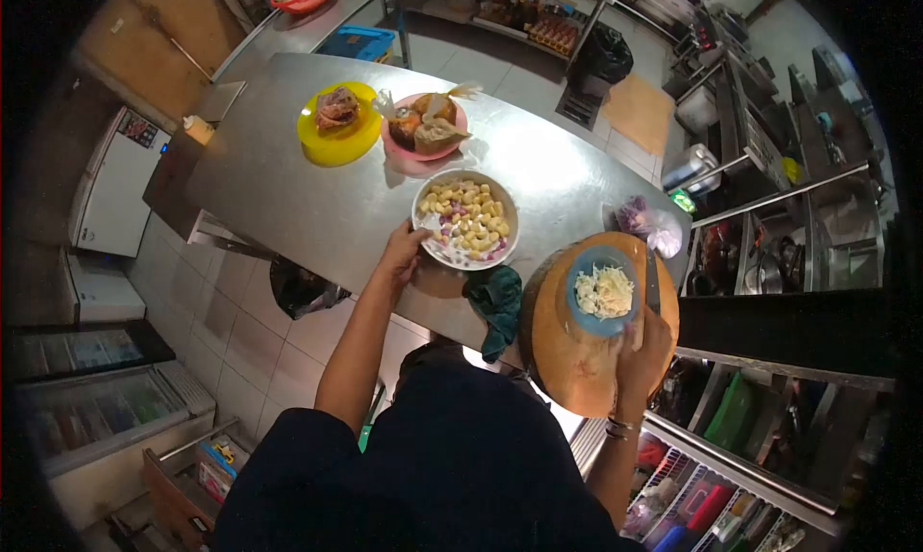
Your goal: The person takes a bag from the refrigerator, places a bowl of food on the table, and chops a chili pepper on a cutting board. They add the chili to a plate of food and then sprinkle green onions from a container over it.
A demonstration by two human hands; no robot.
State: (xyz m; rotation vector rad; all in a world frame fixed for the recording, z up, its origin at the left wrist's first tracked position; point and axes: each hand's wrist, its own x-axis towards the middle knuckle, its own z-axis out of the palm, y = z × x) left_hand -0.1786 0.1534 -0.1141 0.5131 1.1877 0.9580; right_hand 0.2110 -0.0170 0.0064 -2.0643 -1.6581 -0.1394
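Around our steel worktop [288,220], which reflects light at one o'clock, we see pale floor tiles [236,288] at nine, a glass-fronted fridge [91,417] at eight and a brown panel [154,42] at ten.

White glare on the steel table [543,158]; edges bowed, corners black.

Left hand [402,254]: fingertips partly lost behind white bowl [511,212]. Knife [653,281]: handle hidden in right hand [646,346]. Black bag [300,288]: upper part covered by table [288,191]. Red basin [313,1] cropped at top edge. Far-shelf bottles [525,12]: labels too small to read. Glass-fronted fridge [91,422]: contents blurred.
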